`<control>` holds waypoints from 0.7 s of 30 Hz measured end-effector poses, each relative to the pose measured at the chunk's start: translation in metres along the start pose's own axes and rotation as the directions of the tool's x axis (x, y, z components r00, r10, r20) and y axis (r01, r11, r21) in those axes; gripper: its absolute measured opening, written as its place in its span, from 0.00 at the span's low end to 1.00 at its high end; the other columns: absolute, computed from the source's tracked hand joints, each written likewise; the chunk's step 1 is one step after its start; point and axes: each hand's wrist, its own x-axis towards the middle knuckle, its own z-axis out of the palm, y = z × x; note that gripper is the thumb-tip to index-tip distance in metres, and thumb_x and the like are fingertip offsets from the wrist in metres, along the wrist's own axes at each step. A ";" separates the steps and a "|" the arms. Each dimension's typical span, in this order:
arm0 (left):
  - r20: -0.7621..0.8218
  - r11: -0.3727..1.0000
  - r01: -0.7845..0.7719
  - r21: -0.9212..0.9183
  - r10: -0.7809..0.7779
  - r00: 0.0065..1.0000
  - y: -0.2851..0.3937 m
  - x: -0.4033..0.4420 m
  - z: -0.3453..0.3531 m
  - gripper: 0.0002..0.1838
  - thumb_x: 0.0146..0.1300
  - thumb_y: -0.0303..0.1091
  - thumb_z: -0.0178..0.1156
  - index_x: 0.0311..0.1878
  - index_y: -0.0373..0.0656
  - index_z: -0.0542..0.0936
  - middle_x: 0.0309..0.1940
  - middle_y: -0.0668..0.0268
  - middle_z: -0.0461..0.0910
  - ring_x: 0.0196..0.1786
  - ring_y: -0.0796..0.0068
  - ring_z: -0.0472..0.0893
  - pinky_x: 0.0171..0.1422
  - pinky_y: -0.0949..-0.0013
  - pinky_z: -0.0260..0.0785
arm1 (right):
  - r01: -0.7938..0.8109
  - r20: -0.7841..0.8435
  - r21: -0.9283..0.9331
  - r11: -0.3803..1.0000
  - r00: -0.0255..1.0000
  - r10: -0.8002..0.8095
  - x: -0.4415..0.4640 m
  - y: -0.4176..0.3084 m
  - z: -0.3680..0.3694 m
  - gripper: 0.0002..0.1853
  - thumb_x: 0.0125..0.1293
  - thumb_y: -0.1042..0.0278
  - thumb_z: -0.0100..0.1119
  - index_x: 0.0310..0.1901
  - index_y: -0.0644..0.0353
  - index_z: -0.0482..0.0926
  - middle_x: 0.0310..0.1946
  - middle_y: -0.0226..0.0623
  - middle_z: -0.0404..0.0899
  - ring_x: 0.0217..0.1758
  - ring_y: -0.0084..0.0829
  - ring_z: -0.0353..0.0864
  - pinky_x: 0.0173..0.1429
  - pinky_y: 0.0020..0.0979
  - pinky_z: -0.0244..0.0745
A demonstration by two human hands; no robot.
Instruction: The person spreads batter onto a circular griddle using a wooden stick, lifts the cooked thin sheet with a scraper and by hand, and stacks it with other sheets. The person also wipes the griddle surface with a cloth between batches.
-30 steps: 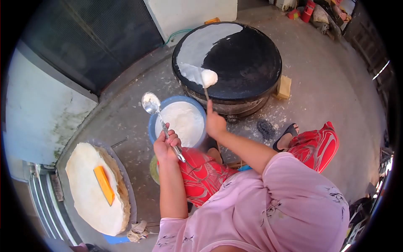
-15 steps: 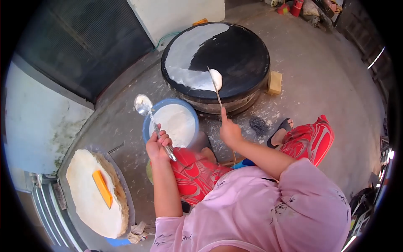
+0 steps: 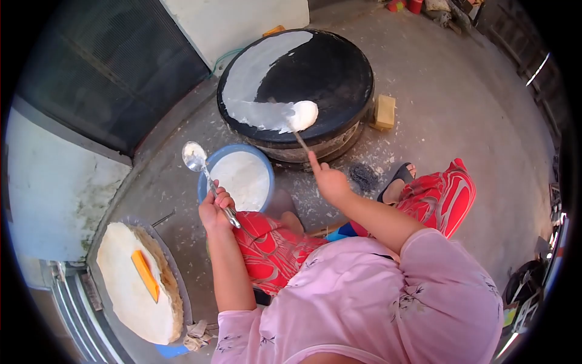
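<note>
My left hand [image 3: 216,209] is wrapped round the handle of a metal ladle [image 3: 194,157], whose batter-smeared bowl is raised beside a blue basin [image 3: 271,188] of white batter [image 3: 242,181]. With the index finger along its handle, my right hand [image 3: 331,184] grips a thin spreader [image 3: 301,141]. The spreader's far end is blurred, at a white lump of batter [image 3: 304,115] on a round black griddle [image 3: 333,76]. A thin white layer [image 3: 245,82] coats the griddle's left side and curves along its front.
At the lower left, a tall stack of thin pancakes [image 3: 124,285] bears an orange scraper-like piece [image 3: 145,276]. A yellowish block [image 3: 384,113] sits against the griddle's right side. A dark scouring-pad-like tangle [image 3: 362,176] lies on the floor near my sandalled foot [image 3: 397,183].
The spreader has turned from edge-on to a blurred, flatter view at the batter lump. Its right-hand grip remains. The whole view has shifted slightly; the ladle stays raised in my left hand.
</note>
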 end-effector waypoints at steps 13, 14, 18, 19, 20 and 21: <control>-0.049 0.999 0.004 -0.034 -0.006 0.999 -0.008 0.005 0.012 0.11 0.65 0.29 0.39 0.43 0.33 0.69 0.22 0.68 0.67 0.17 0.82 0.65 0.17 0.80 0.59 | 0.107 -0.238 0.284 0.953 0.970 -0.038 -0.006 0.046 -0.001 0.25 0.56 0.66 0.54 0.58 0.38 0.70 0.22 0.42 0.76 0.24 0.38 0.77 0.30 0.40 0.72; -0.050 0.999 0.026 -0.038 -0.028 0.998 -0.006 0.006 0.012 0.11 0.65 0.29 0.39 0.43 0.32 0.68 0.22 0.69 0.67 0.17 0.83 0.65 0.17 0.81 0.59 | 0.106 -0.238 0.290 0.951 0.971 -0.035 -0.004 0.055 -0.004 0.25 0.56 0.66 0.54 0.58 0.38 0.70 0.22 0.42 0.76 0.24 0.38 0.77 0.30 0.40 0.72; -0.017 0.997 0.059 -0.054 -0.060 0.998 -0.003 0.014 0.003 0.13 0.66 0.31 0.39 0.45 0.34 0.69 0.24 0.67 0.69 0.18 0.81 0.65 0.19 0.78 0.59 | -0.127 -0.272 0.000 0.992 0.955 0.122 0.016 0.121 -0.044 0.24 0.54 0.66 0.54 0.55 0.38 0.73 0.26 0.40 0.78 0.27 0.42 0.77 0.33 0.40 0.73; -0.029 0.997 0.047 -0.053 -0.048 0.998 -0.005 0.013 0.004 0.12 0.66 0.31 0.39 0.45 0.34 0.69 0.23 0.67 0.69 0.18 0.80 0.65 0.19 0.78 0.59 | -0.176 -0.308 -0.030 0.984 0.938 0.159 0.018 0.133 -0.052 0.24 0.53 0.67 0.53 0.55 0.38 0.73 0.26 0.39 0.77 0.27 0.43 0.77 0.32 0.40 0.73; -0.039 0.998 0.032 -0.049 -0.034 0.999 -0.007 0.013 0.006 0.12 0.66 0.30 0.39 0.45 0.34 0.70 0.23 0.67 0.69 0.18 0.80 0.65 0.19 0.78 0.59 | -0.183 -0.310 -0.030 0.983 0.936 0.165 0.021 0.137 -0.049 0.24 0.53 0.67 0.53 0.55 0.38 0.73 0.26 0.39 0.77 0.27 0.43 0.77 0.32 0.40 0.73; -0.037 0.998 0.036 -0.044 -0.038 0.999 -0.007 0.013 0.007 0.12 0.66 0.30 0.39 0.45 0.34 0.70 0.23 0.67 0.69 0.18 0.80 0.65 0.19 0.78 0.59 | -0.164 -0.336 0.176 0.971 0.917 0.216 0.027 0.136 -0.046 0.26 0.52 0.68 0.53 0.56 0.37 0.71 0.25 0.39 0.75 0.26 0.42 0.77 0.31 0.39 0.73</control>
